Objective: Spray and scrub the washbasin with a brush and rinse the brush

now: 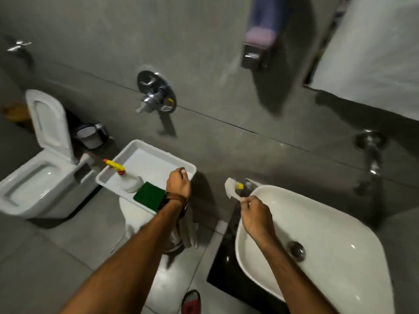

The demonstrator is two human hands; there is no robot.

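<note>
At about five o'clock in the view, the white washbasin (335,227) is seen on a dark desk (224,275), its drain (296,250) bare and no foam or standing water being discernible in the bowl. Above the basin's near-left rim, the right hand (256,217) is closed around the handle of a small white brush (231,188), which is held clear of the bowl with its head pointing toward eleven o'clock; whether the bristles are wet cannot be told. Drips may be shed onto the desk or the floor if the brush is carried outside the rim, and the thin handle, pinched only by the fingertips, could be lost from a slippery grip. To the left, at about nine o'clock from the basin, the left hand (179,183) is curled shut at the near-right edge of a white tray (145,146); whether the rim is actually gripped cannot be told. The tray appears to be perched on a narrow white support, so it could be tipped by any downward press at that corner, and the spray bottle (127,179) with its yellow nozzle and the green scouring pad (148,196) lying in it could slide off. Farther off, at one o'clock, a wall tap (371,159) is mounted above the basin; splashing onto the wall and the desk is judged likely if rinsing is done under a strong flow.
</note>
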